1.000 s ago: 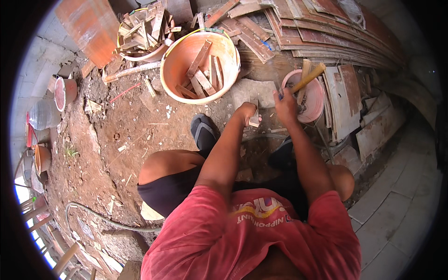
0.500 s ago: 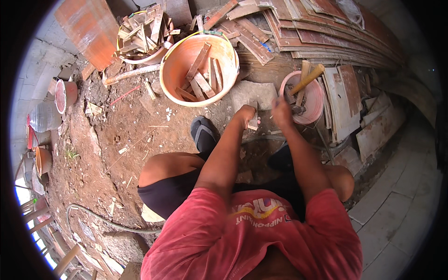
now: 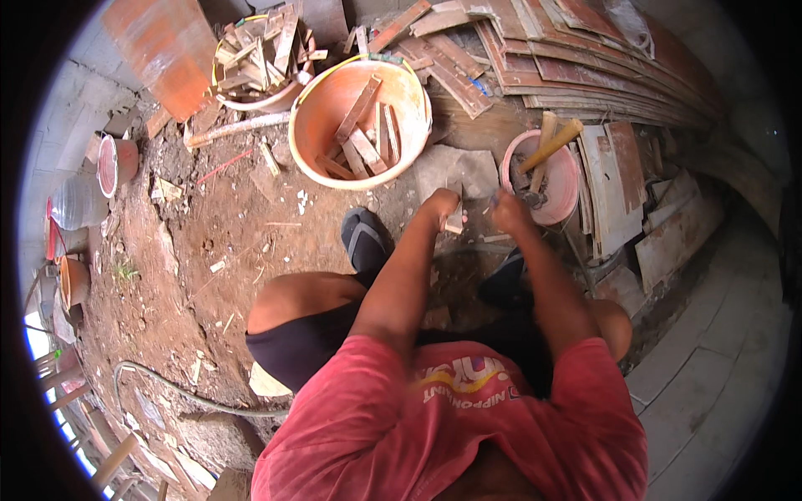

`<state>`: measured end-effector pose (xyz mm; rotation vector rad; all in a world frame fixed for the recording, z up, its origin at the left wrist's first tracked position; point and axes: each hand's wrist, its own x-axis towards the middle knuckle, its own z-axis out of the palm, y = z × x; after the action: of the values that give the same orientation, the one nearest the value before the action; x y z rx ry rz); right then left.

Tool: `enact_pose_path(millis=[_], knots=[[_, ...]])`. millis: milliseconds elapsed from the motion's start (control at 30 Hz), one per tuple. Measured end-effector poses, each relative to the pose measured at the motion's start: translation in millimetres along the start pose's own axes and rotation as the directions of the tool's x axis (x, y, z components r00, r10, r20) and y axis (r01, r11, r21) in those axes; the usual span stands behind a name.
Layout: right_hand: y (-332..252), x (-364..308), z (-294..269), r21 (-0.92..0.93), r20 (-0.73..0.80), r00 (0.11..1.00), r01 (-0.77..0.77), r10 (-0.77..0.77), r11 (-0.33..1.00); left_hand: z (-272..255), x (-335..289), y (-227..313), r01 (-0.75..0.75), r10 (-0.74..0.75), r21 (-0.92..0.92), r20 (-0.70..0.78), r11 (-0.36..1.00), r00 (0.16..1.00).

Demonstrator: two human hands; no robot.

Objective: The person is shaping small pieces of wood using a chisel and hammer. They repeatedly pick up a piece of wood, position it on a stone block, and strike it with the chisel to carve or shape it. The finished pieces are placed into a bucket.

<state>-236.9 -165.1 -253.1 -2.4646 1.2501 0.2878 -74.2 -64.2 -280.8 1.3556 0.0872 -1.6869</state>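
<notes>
Near the frame's centre, the left hand (image 3: 442, 204) is clamping its grip on a short, flat, rough-edged wooden piece (image 3: 454, 223), just below a pale, rough stone slab (image 3: 472, 174). Right of it, the right hand (image 3: 511, 212) is blurring; I cannot tell whether its grip is closing on anything. At centre right, a round, dusty pink bucket (image 3: 569, 203) is holding a smooth, cylindrical yellow-brown wooden handle (image 3: 553, 147). At upper centre, a wide, peach-orange round tub (image 3: 311, 138) is containing straight, rough-sawn wooden strips (image 3: 364, 149).
</notes>
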Motion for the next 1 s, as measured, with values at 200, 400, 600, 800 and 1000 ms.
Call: enact_pose_path(millis=[200, 400, 600, 800, 1000], knots=[[25.4, -11.0, -26.6, 0.409, -0.026, 0.998, -0.042, 0.057, 0.912, 31.7, 19.0, -36.4, -0.41, 0.401, 0.911, 0.361, 0.042, 0.842], [31.5, -62.7, -21.5, 0.707, 0.337, 0.909, -0.417, 0.246, 0.571, 62.9, 14.4, -77.3, -0.226, 0.435, 0.769, -0.075, 0.598, 0.897], [31.8, -75.5, -18.1, 0.617, 0.233, 0.954, -0.295, 0.189, 0.73, 57.9, 4.4, -91.3, -0.261, 0.297, 0.428, -0.019, 0.865, 0.955], [27.8, -64.9, -4.3, 0.342, -0.069, 0.997, -0.014, 0.04, 0.94, 48.4, -11.2, -79.1, 0.043, -0.035, -0.202, 0.044, 0.978, 0.998], [9.5, -63.2, -14.4, 0.425, -0.267, 0.962, 0.062, 0.06, 0.903, 44.9, -10.5, -74.6, 0.074, -0.076, -0.229, -0.001, 0.971, 0.997]])
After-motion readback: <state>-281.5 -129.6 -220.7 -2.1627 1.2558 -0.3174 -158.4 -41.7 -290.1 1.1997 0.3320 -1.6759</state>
